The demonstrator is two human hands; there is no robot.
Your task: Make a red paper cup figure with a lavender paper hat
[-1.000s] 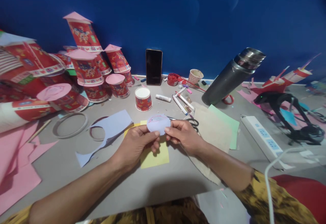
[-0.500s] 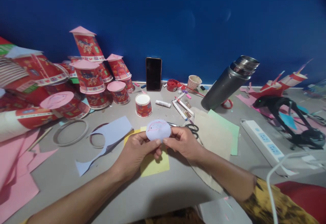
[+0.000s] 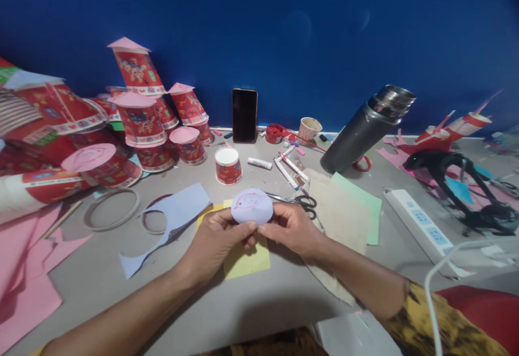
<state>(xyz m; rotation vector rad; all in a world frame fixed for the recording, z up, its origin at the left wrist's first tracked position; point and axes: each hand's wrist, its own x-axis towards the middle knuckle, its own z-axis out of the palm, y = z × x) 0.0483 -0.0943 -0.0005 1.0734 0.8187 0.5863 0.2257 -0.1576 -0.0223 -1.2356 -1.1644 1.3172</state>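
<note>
A pale purple paper disc [image 3: 252,207] with pink and dark pen marks is held above the table between both hands. My left hand [image 3: 221,237] pinches its lower left edge, thumb in front. My right hand [image 3: 290,226] grips the lower right edge the same way. Yellow paper [image 3: 247,261] lies beneath the hands. Just beyond the disc stands a short red paper cup [image 3: 228,167] with a white rim. Black-handled scissors [image 3: 306,202] lie beyond my right hand, and a cut purple sheet [image 3: 184,207] is left of my left hand.
Red cups with pink paper tops [image 3: 144,118] stand stacked at the left, near pink paper [image 3: 32,291]. A phone [image 3: 244,115] leans on the blue wall. Markers [image 3: 286,172], a dark flask [image 3: 357,134], a beige cloth [image 3: 340,221] and a power strip [image 3: 419,221] lie rightward.
The disc has tilted slightly, so more of its marked face and the scissors' blades show. Both hands keep their hold on it.
</note>
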